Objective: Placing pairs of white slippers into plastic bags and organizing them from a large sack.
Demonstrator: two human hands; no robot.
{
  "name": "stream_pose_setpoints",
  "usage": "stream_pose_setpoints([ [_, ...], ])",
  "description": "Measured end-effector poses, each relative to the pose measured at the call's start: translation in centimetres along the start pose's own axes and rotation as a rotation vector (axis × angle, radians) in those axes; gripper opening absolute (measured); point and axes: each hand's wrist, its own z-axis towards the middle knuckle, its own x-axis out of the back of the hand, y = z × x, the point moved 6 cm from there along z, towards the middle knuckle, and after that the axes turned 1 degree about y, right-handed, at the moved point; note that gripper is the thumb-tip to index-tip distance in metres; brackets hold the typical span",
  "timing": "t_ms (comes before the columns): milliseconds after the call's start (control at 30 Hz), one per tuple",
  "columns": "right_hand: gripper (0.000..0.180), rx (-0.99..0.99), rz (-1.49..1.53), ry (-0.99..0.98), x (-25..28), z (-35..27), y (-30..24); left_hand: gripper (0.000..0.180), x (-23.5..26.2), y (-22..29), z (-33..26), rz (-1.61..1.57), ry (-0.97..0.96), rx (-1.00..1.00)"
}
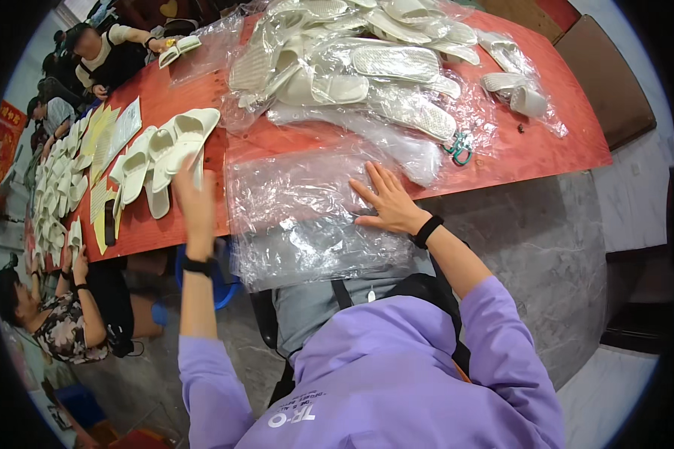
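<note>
My left hand (192, 198), smeared by motion, reaches to a small group of white slippers (191, 127) on the red table. Its fingertips overlap the nearest slipper, and I cannot tell whether they grip it. My right hand (388, 200) lies with fingers spread on a stack of clear plastic bags (292, 191). These bags hang over the table's near edge toward my lap. Just beyond my right hand is a large pile of white slippers in clear bags (397, 63). Scissors with green handles (460, 148) lie at the pile's near right side.
Many loose white slippers (56, 179) cover the left end of the red table (554, 161). Yellow sheets (99, 198) and a black object (110, 223) lie nearer. One person (101, 56) across the table holds slippers; another (67, 314) works at left. A blue bin (225, 293) stands below the edge.
</note>
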Motion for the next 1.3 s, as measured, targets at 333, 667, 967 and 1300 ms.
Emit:
stream_pose_setpoints([
  [333, 0.081, -0.005, -0.073, 0.066, -1.7, 0.1, 0.0, 0.075, -8.9, 0.9, -15.6, 0.580, -0.720, -0.040],
  [667, 0.081, -0.009, -0.035, -0.018, -2.2, 0.0, 0.1, 0.062, -12.9, 6.0, -12.0, 0.288, -0.540, -0.291],
  [967, 0.025, -0.539, 1.044, 0.270, 6.7, 9.7, 8.1, 0.061, -13.5, 2.8, -11.9, 0.203, -0.533, -0.180],
  [1300, 0.031, -0.804, 1.611, 0.561, 0.7, 15.5, 11.9, 0.058, -13.8, 2.4, -11.9, 0.199, -0.511, -0.160],
])
